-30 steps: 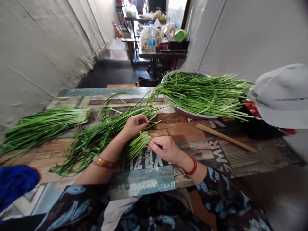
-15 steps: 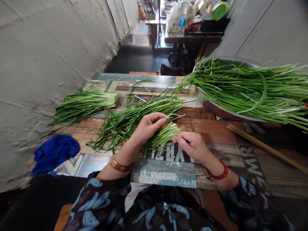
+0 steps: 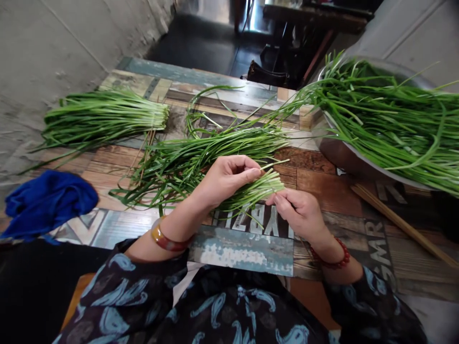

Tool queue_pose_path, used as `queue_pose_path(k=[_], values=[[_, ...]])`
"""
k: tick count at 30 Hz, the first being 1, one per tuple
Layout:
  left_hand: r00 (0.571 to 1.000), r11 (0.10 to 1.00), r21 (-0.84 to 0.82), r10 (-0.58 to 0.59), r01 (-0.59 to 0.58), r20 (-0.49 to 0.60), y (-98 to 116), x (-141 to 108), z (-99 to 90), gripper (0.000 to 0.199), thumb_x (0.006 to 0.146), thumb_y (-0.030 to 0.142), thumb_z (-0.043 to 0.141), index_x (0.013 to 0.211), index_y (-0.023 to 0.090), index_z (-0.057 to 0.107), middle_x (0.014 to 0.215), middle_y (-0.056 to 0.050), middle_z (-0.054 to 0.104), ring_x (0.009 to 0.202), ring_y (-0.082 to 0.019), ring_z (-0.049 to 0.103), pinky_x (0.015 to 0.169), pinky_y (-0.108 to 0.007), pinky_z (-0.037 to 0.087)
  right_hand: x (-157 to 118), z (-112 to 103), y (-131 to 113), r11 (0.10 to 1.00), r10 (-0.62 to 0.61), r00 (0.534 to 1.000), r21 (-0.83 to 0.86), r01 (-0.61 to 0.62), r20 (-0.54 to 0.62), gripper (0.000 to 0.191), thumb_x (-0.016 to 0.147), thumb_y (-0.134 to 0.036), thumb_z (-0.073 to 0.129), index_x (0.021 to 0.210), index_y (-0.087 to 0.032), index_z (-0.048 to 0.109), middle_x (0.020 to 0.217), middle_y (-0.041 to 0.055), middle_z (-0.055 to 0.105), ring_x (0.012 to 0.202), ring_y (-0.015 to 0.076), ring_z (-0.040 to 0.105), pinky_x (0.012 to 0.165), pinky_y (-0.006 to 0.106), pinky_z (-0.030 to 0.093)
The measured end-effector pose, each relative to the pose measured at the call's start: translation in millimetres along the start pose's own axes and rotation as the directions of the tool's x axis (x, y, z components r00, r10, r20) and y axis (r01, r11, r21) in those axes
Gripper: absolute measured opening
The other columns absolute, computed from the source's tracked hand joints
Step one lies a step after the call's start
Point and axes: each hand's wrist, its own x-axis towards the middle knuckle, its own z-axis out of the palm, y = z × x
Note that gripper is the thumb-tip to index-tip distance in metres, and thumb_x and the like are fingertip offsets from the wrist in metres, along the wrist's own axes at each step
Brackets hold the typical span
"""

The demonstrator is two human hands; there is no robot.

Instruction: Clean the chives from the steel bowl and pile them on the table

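Observation:
My left hand point(image 3: 233, 179) is closed around a small bunch of green stalks point(image 3: 265, 186), whose pale cut ends point right. At those pale ends my right hand point(image 3: 297, 210) is closed, thumb and fingers pinched together; what lies between its fingertips is too small to make out. Behind my hands, a loose pile of long green stalks point(image 3: 215, 148) lies across the table. A neat bundle of the same greens point(image 3: 107, 112) rests at the left, pale ends to the right. More stalks point(image 3: 394, 119) fill a metal bowl point(image 3: 337, 145) at the right and hang over its rim.
The patchwork wood table point(image 3: 247, 251) meets a grey wall on the left. A blue cloth point(image 3: 50, 200) lies at its left front. Thin wooden sticks point(image 3: 401, 222) lie at the right, below the bowl. A black bag point(image 3: 267, 74) is beyond the far edge.
The view has tilted down and come closer, so the far table's items are out of sight. Both hands keep nearly the same pose at the small bunch.

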Motion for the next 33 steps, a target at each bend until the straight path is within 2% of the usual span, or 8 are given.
queue_pose_path(k=[11, 20, 27, 33], values=[[0.999, 1.0, -0.012, 0.018, -0.018, 0.029, 1.8, -1.1, -0.4, 0.022, 0.078, 0.034, 0.074, 0.076, 0.013, 0.072, 0.068, -0.001, 0.064, 0.062, -0.009, 0.051, 0.059, -0.022, 0.039, -1.9, 0.7, 1.1, 1.0, 0.008, 1.0, 0.003, -0.008, 0.006, 0.028, 0.097, -0.024, 0.048, 0.081, -0.019, 0.071, 0.052, -0.0026, 0.056, 0.047, 0.0109, 0.053, 0.046, 0.022, 0.04], [0.999, 0.999, -0.001, 0.035, -0.035, -0.016, 0.8, -1.5, 0.2, 0.02, 0.075, 0.033, 0.076, 0.073, 0.013, 0.072, 0.064, -0.001, 0.061, 0.059, -0.009, 0.049, 0.055, -0.022, 0.036, -3.8, 2.3, 2.9, 0.999, 0.036, 0.999, 0.038, -0.037, 0.016, 0.028, 0.097, -0.025, 0.048, 0.083, -0.019, 0.071, 0.054, -0.0017, 0.057, 0.051, 0.0118, 0.056, 0.046, 0.022, 0.04], [1.0, 1.0, -0.001, -0.004, 0.004, -0.002, 2.2, -1.5, 0.1, 0.021, 0.075, 0.033, 0.075, 0.073, 0.012, 0.073, 0.068, -0.002, 0.066, 0.062, -0.01, 0.053, 0.057, -0.022, 0.039, -4.0, 2.3, 4.1, 0.998, 0.054, 0.998, 0.019, -0.054, 0.014, 0.029, 0.098, -0.027, 0.048, 0.082, -0.02, 0.071, 0.054, -0.001, 0.058, 0.053, 0.0132, 0.059, 0.047, 0.023, 0.042], [1.0, 1.0, 0.013, 0.01, -0.01, 0.003, 1.8, -2.3, -1.3, 0.02, 0.076, 0.032, 0.074, 0.072, 0.013, 0.074, 0.066, -0.002, 0.065, 0.061, -0.01, 0.052, 0.057, -0.023, 0.038, -3.0, 1.9, 3.4, 0.999, 0.038, 0.999, -0.017, -0.038, 0.002, 0.029, 0.098, -0.028, 0.048, 0.082, -0.02, 0.072, 0.052, -0.0017, 0.057, 0.051, 0.0132, 0.057, 0.047, 0.024, 0.043]])
